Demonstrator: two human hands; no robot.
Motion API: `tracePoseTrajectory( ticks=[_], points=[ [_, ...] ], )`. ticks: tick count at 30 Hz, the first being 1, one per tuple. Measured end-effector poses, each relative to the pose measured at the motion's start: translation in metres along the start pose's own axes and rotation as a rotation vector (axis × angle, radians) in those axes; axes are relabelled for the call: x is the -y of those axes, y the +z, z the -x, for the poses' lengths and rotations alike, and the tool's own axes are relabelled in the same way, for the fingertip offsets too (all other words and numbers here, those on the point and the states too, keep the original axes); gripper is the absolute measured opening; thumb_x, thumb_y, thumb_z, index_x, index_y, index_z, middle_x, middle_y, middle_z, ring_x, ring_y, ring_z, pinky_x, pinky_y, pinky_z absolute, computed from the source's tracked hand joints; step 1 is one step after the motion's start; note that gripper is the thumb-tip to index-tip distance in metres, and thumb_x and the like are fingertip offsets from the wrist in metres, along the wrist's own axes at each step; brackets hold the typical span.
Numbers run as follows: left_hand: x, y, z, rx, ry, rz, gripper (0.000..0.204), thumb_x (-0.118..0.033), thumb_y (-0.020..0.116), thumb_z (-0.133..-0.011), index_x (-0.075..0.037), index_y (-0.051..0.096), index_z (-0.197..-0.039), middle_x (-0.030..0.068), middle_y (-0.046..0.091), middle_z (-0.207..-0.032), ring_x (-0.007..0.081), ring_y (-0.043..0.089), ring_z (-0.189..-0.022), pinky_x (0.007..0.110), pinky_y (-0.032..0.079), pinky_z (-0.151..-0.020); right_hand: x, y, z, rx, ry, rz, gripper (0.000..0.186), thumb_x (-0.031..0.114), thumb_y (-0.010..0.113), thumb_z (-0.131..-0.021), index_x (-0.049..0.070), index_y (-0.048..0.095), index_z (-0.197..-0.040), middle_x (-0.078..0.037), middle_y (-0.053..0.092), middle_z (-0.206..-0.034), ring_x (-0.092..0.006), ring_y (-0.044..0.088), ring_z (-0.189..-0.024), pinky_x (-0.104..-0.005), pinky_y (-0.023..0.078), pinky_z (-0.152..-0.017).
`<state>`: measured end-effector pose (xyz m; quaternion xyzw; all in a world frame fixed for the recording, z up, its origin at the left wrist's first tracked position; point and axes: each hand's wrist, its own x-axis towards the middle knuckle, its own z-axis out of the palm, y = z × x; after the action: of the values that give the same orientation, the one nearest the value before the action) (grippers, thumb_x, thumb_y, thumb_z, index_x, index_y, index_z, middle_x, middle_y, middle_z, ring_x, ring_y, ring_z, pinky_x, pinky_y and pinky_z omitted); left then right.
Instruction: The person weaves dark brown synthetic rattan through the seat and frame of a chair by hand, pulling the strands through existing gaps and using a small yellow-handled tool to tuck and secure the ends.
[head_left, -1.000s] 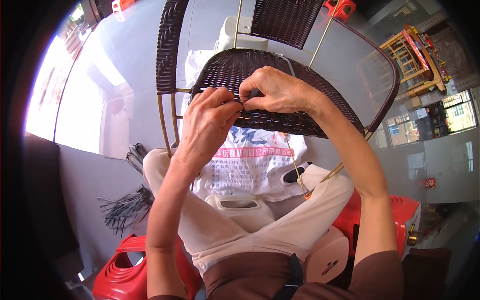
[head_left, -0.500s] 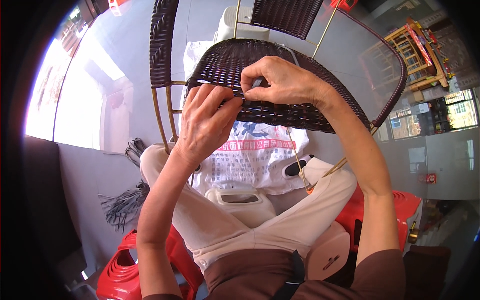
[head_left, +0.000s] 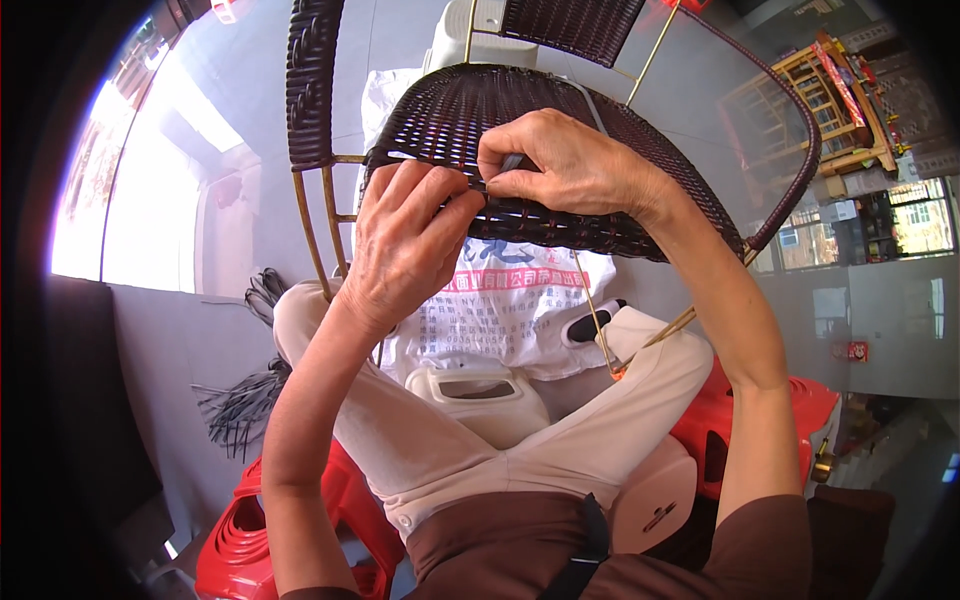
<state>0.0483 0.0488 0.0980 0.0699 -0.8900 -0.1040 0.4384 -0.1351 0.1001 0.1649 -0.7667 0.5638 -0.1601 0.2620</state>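
A dark brown woven chair seat on a gold-coloured metal frame is in front of me, with a grey strip lying across it. My left hand has its fingers curled closed at the seat's near edge; what lies in them is hidden. Beside it, my right hand pinches at the same weave, thumb and forefinger around a small grey piece that looks like strip, partly hidden. The woven left armrest and backrest rise beyond.
A white printed sack lies beneath the chair, around a white stool between my legs. Red stools stand at both sides, bundles of grey strips lie left, and wooden furniture stands at back right.
The chair and both hands sit slightly higher in the picture, with the armrest further left. Both hands keep their closed grips at the seat edge, with only small finger shifts.
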Motion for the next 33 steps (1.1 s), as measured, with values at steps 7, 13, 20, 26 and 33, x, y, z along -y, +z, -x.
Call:
tracePoseTrajectory(
  ticks=[7,13,20,26,33],
  points=[
    [0.002,0.001,0.001,0.005,0.030,-0.014,0.021,-0.001,0.065,-0.063,-0.002,0.061,-0.083,0.0048,0.055,-0.086,0.0212,0.052,-0.078,0.034,0.040,-0.070,0.004,0.001,0.000,-0.032,0.000,0.003,0.014,0.009,0.061,-0.074,-0.004,0.059,-0.080,-0.015,0.062,-0.074,-0.0262,0.060,-0.072,-0.0357,0.047,-0.070],
    [0.000,0.002,0.002,0.006,0.028,-0.008,0.020,-0.001,0.064,-0.063,-0.002,0.060,-0.083,0.0051,0.055,-0.085,0.0215,0.052,-0.077,0.034,0.040,-0.070,0.001,0.003,0.002,-0.033,-0.001,0.001,0.014,0.009,0.061,-0.074,-0.003,0.059,-0.081,-0.015,0.062,-0.074,-0.0262,0.060,-0.071,-0.0359,0.048,-0.070],
    [0.001,0.003,0.000,-0.005,0.010,0.007,0.020,0.000,0.064,-0.064,-0.002,0.060,-0.084,0.0058,0.054,-0.085,0.0221,0.052,-0.077,0.035,0.041,-0.070,0.012,0.002,0.003,-0.030,0.060,0.010,0.016,0.010,0.059,-0.074,-0.002,0.063,-0.082,-0.016,0.065,-0.079,-0.0262,0.063,-0.077,-0.0358,0.049,-0.074],
    [-0.003,0.000,-0.004,0.004,-0.060,0.001,0.015,0.002,0.065,-0.068,-0.003,0.061,-0.082,0.0064,0.055,-0.083,0.0241,0.053,-0.075,0.034,0.043,-0.067,0.006,-0.007,0.007,-0.069,0.059,-0.004,0.017,0.014,0.061,-0.072,-0.002,0.063,-0.080,-0.013,0.065,-0.079,-0.0245,0.063,-0.078,-0.0351,0.049,-0.077],
    [-0.003,0.002,0.000,-0.019,-0.058,0.026,0.014,0.002,0.066,-0.068,-0.003,0.061,-0.081,0.0063,0.055,-0.082,0.0236,0.053,-0.074,0.034,0.043,-0.067,0.001,-0.002,0.003,-0.026,0.050,0.033,0.014,0.010,0.061,-0.075,-0.003,0.058,-0.079,-0.012,0.062,-0.073,-0.0208,0.059,-0.070,-0.0324,0.047,-0.070]
  ],
)
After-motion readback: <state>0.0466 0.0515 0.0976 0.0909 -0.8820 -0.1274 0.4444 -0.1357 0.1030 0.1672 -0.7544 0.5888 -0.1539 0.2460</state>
